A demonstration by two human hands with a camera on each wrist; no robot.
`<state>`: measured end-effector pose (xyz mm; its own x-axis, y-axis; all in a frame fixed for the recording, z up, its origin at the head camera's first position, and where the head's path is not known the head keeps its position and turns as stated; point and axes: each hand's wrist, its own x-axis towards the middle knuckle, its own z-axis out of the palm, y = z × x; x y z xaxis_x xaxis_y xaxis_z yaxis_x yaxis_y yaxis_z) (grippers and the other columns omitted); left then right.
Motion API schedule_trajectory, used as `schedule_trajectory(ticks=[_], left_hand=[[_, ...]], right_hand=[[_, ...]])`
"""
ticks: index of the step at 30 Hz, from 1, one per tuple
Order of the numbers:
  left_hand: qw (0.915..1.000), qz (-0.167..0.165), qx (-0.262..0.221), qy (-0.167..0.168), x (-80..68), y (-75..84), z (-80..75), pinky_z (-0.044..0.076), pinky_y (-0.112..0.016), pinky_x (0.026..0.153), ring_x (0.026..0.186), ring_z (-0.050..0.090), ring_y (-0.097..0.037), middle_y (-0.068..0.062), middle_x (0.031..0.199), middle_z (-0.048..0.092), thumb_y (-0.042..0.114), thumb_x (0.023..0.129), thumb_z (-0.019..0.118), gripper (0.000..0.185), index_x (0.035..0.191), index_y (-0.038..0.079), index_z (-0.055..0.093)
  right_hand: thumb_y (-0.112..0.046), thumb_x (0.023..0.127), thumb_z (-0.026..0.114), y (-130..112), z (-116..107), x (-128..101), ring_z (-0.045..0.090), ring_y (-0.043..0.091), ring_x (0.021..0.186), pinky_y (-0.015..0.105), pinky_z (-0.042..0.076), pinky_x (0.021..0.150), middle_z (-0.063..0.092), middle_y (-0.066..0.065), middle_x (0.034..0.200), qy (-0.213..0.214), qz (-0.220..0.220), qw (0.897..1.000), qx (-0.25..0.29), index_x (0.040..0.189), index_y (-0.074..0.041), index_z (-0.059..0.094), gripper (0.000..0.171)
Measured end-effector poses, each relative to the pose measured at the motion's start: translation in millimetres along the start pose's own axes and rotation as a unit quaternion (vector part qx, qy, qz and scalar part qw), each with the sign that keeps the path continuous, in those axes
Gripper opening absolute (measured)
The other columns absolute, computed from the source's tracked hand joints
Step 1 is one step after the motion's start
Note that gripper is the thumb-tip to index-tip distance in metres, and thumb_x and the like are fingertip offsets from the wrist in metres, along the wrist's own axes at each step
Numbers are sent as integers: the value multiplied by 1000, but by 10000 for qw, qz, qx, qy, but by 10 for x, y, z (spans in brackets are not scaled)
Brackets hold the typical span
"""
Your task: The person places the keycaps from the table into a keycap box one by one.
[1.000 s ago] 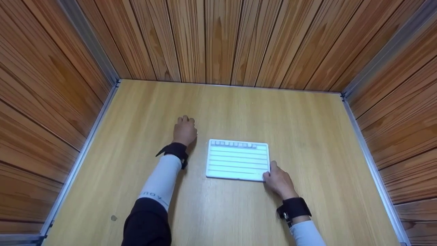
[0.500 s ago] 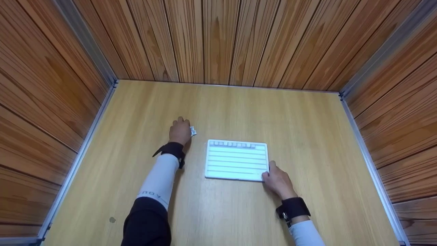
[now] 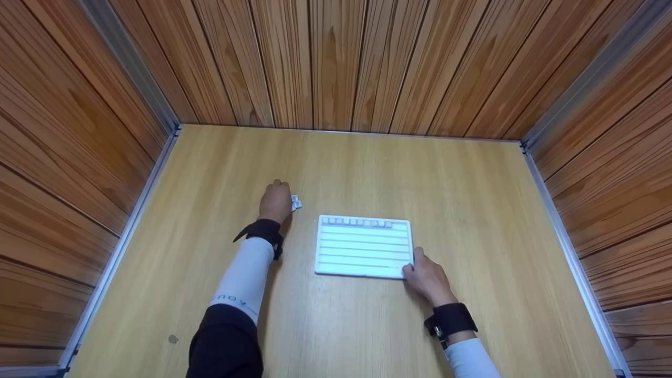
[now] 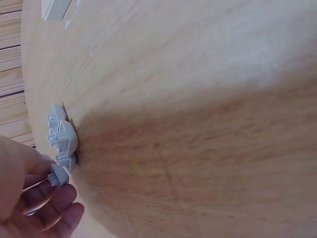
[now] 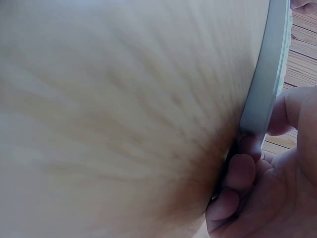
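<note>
My left hand [image 3: 275,201] is at the left of the tabletop, beyond the tray. In the left wrist view it pinches a small white keycap [image 4: 58,176] between thumb and fingers. Several more keycaps [image 4: 63,136] lie stem side out right beside the fingertips; in the head view these loose keycaps [image 3: 296,202] show at the hand's right edge. A flat white ridged tray [image 3: 364,251] lies near the middle, with a row of keycaps [image 3: 357,222] along its far edge. My right hand [image 3: 428,275] grips the tray's near right corner, thumb on top, fingers curled at the side and underneath.
The light wooden tabletop [image 3: 341,325] is walled by wood-grain panels [image 3: 336,63] at the back and both sides. Metal rails [image 3: 121,241] run along its edges. A small dark round spot [image 3: 173,339] marks the near left of the table.
My left hand has shifted slightly left, uncovering the loose keycaps at its right, and its fingers have drawn in. The right hand keeps its grip on the tray.
</note>
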<state>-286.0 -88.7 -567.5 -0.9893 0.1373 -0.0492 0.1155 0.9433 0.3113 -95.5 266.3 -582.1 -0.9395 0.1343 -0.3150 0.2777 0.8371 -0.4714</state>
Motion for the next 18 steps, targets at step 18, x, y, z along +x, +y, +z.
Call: schedule_trajectory(ticks=[18], left_hand=[[9779,709,-1889,557,-19,343,30,53,-37,82,92,59,-25,-11,108,57,-8,93,59,20,111,2,60]], right_hand=[[-18,95,53,11,7,-6,47,24,71,34,33,58,47,8,82,56,-165,9998,-25,110,-1,47,23]])
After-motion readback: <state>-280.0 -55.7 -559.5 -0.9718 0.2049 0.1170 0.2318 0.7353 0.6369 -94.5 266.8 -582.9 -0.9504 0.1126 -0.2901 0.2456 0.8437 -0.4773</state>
